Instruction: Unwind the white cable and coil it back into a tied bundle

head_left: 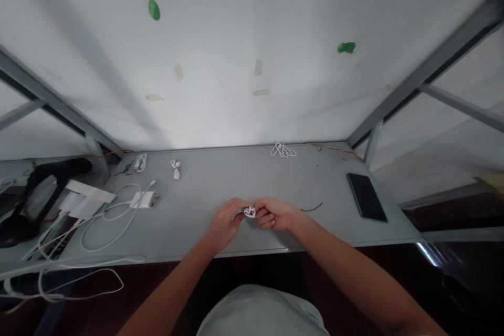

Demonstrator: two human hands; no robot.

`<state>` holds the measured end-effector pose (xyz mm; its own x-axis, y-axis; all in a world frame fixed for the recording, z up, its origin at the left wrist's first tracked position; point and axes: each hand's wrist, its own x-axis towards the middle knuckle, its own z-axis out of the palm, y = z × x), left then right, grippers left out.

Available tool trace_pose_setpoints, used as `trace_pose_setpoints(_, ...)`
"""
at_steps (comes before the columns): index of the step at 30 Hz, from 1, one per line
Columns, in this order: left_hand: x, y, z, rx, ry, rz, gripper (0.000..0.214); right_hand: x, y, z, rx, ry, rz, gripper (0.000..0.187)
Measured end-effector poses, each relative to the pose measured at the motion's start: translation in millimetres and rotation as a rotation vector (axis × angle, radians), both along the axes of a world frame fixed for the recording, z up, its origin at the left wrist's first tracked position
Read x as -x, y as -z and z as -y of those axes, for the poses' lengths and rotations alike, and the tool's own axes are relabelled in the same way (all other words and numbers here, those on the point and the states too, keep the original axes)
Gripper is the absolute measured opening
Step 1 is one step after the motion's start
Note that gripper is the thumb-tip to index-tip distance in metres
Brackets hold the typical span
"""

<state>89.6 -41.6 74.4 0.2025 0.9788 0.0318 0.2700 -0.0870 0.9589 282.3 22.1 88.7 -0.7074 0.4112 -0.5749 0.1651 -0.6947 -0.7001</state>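
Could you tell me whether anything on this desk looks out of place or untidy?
White cables spill over the desk's left front edge. Otherwise only the hands' small white cable bundle stands out.

Soft, dim light brightens the wall centre, corners darken, edges bend with wide-angle distortion, and detail is slightly blurred.

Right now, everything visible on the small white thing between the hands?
The white bundle looks like a short coiled cable, white with a small red spot on it, too small to tell more. It sits between the left hand and right hand, pinched by fingers of both, just above the near middle of the grey table. Whether it touches the tabletop cannot be told. Most of it is hidden by the fingers.
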Motion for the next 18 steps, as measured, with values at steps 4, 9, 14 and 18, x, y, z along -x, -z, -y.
trace_pose_setpoints(4,-2.0,28.2,-19.9,0.096,-0.167,0.128,0.021,6.9,19.8,-4.8,-0.213,0.147,0.09,0.025)
trace_pose_setpoints(9,0.2,54.5,-58.7,0.284,-0.408,0.217,0.034,6.0,55.3,-5.6,-1.242,0.375,0.587,0.019)
trace_pose_setpoints(14,7.8,54.0,-75.8,0.189,-0.425,0.051,0.026,6.5,76.1,0.6,-1.551,0.13,0.867,0.05)
trace_pose_setpoints(18,26.4,55.6,-63.4,-0.054,-0.412,-0.165,0.028,5.3,76.5,-8.0,-1.52,0.053,0.99,0.055)
